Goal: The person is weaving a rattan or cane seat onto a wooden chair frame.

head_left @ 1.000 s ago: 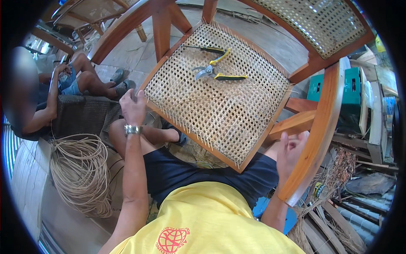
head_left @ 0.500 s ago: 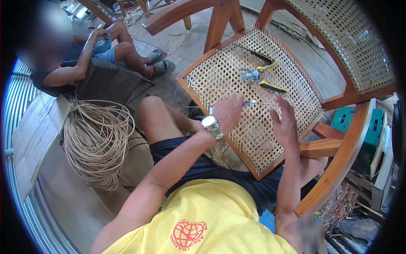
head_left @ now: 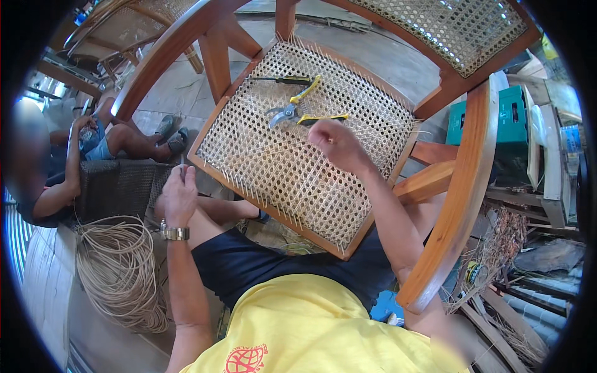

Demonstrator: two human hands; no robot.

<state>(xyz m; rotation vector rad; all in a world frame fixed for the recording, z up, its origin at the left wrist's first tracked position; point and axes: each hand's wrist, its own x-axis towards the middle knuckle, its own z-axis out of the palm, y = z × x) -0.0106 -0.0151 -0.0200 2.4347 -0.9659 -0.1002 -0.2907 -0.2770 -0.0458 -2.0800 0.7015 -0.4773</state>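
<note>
A wooden chair with a woven cane seat (head_left: pixel 249 143) stands tilted before me, with cane ends sticking up along its frame. My left hand (head_left: pixel 180 198), wearing a metal watch, is closed beside the seat's left edge. A slim metallic tool (head_left: pixel 182 161) pokes up from its fingers; the rest is hidden. Above the right half of the seat, my right hand (head_left: pixel 339 146) has its fingers curled together, and what they hold, if anything, cannot be made out. Pruning shears (head_left: pixel 286 115) with yellow and black handles lie on the cane, beside a thin-shafted tool with a dark handle (head_left: pixel 292 79).
The chair's curved wooden armrest (head_left: pixel 466 186) rises close to my right forearm. At left lies a coil of rattan (head_left: pixel 118 267), near a seated person (head_left: pixel 56 186) with a dark woven piece (head_left: pixel 115 186). Green crates (head_left: pixel 491 118) and scrap wood stand at right.
My left hand has moved from over the seat to beyond its left edge, carrying the slim tool. My right hand has shifted left and its fingers have closed. The view has turned.
</note>
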